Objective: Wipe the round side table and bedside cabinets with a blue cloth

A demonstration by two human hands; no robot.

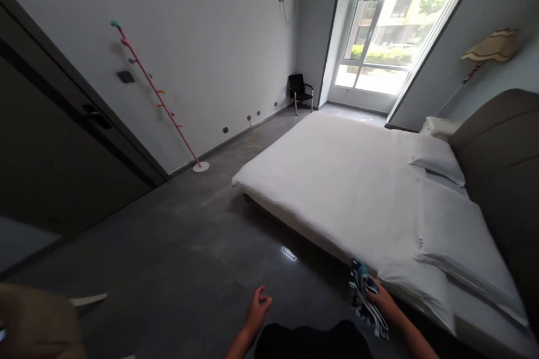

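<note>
My right hand grips a folded blue cloth with a white pattern and pale edges. The bundle hangs beside the near edge of the bed, and I cannot tell whether it touches the sheet. Over the grey floor, my left hand is held low with its fingers loosely curled and apart, nothing in it. A plain white sheet covers the bed, and two white pillows lie toward the dark headboard.
A pink coat stand leans in view by the left wall, near a dark door. The black chair stands in the far corner by the window. A lamp rises past the headboard. Something brown fills the lower left corner.
</note>
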